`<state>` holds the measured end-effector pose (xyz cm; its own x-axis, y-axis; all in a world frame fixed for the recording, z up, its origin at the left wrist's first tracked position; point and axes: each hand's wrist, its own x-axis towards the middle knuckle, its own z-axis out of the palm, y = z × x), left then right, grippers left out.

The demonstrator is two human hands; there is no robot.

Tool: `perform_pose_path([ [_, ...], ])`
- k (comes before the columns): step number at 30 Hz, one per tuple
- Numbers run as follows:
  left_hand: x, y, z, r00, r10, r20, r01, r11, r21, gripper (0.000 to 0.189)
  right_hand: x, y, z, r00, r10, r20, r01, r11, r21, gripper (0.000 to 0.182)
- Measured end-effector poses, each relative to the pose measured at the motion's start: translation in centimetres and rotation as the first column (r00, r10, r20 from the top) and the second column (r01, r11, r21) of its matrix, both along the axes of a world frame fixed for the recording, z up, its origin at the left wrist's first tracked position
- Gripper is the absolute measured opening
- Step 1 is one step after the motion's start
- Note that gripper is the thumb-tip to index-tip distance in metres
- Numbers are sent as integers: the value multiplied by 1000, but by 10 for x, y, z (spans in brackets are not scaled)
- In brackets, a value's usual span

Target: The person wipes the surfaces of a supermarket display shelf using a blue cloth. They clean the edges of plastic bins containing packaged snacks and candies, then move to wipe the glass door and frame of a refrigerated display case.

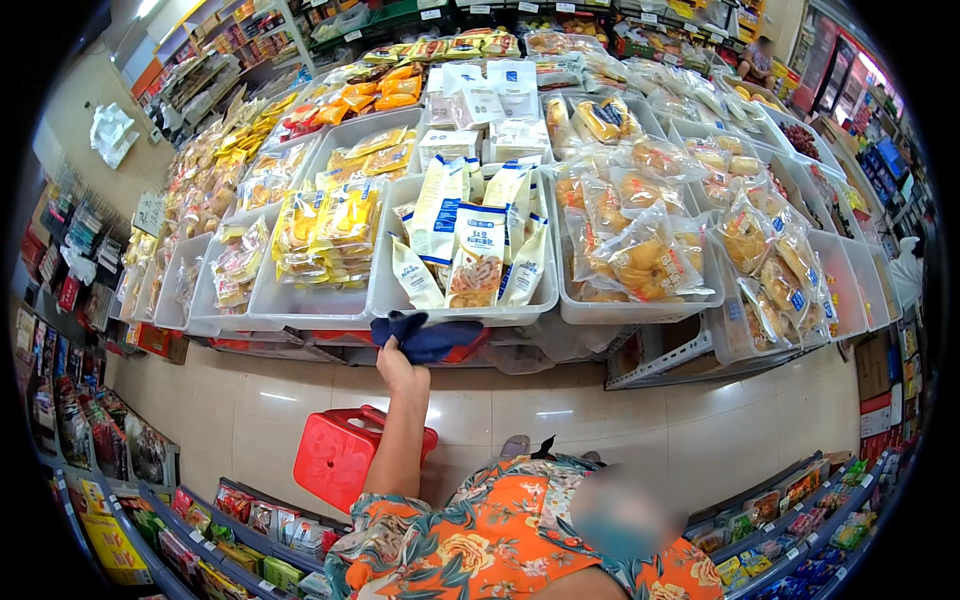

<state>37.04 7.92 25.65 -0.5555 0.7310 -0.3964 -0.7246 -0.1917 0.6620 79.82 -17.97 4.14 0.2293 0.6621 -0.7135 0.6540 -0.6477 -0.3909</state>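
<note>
My left hand point(403, 367) grips a bunched dark blue cloth point(439, 341). The cloth is up against the front lower edge of a translucent plastic bin point(465, 316); whether it presses on the rim is hard to tell. Inside this bin stand cream-and-blue bags of packaged bread point(478, 251). To its left, another bin point(311, 304) holds yellow-wrapped baked goods point(326, 232). A bin on the right point(641, 311) is filled with round bread in clear bags point(645, 259). My right hand is out of view.
A red plastic stool point(337, 457) rests on the tiled floor point(562, 405) below my left arm. Under the bins runs a perforated metal frame point(660, 364). Shelves of packaged snacks stand at the lower left point(247, 551) and lower right point(787, 525). A person point(756, 64) sits far back right.
</note>
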Motion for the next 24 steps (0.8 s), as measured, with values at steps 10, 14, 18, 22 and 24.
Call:
perform_pose_path([
  [10,156,23,11,958,-281,63,285,955,-76,29,11,-24,0,997,-81,-2,81,997,3,47],
  [14,190,14,15,855,-513,73,518,852,-75,27,17,-38,-5,992,-130,-9,130,992,-3,48],
  [18,223,11,31,774,-610,170,626,778,-55,25,21,-51,-8,983,-185,-16,185,983,-4,48],
  [22,258,20,26,793,-539,286,581,809,-86,22,26,-63,-10,970,-243,-23,243,970,-2,48],
  [24,278,21,30,753,-563,341,626,773,-107,20,30,-68,-9,963,-269,-25,269,963,-4,48],
])
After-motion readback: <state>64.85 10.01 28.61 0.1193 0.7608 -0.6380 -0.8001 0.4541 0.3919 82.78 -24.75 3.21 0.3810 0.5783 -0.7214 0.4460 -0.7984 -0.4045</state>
